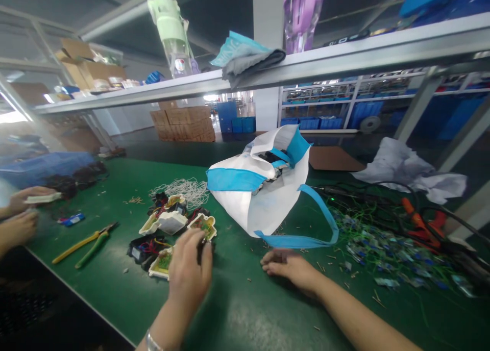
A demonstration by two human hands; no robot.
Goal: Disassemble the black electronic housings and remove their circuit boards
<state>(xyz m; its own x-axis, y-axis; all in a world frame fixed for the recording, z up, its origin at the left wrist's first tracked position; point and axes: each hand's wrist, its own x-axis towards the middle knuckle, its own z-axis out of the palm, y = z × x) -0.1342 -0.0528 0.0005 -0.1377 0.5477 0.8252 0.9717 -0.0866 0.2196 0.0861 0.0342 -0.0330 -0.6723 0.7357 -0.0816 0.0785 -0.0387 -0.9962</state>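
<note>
Head view gives me the left hand (190,261) bent over a heap of parts, thumb and fingers curved about something dark (200,250); whether they truly pinch it, I cannot tell. The right hand (286,267) rests low on the green table (237,310), fingers loosely curled, near a blue strap (298,241); I can't make out anything in it. White casings (172,222) lie under and beyond the left hand, some showing green boards (165,260), among dark housings (138,251). I judge them light and stiff, their shells perhaps slick, their boards fragile; I'd take hold by the rims. Farther out are a slack white bag (233,203), pale wires (187,190), pliers (86,244) and, far left, a co-worker's hand (28,200) holding a white piece (43,198).
</note>
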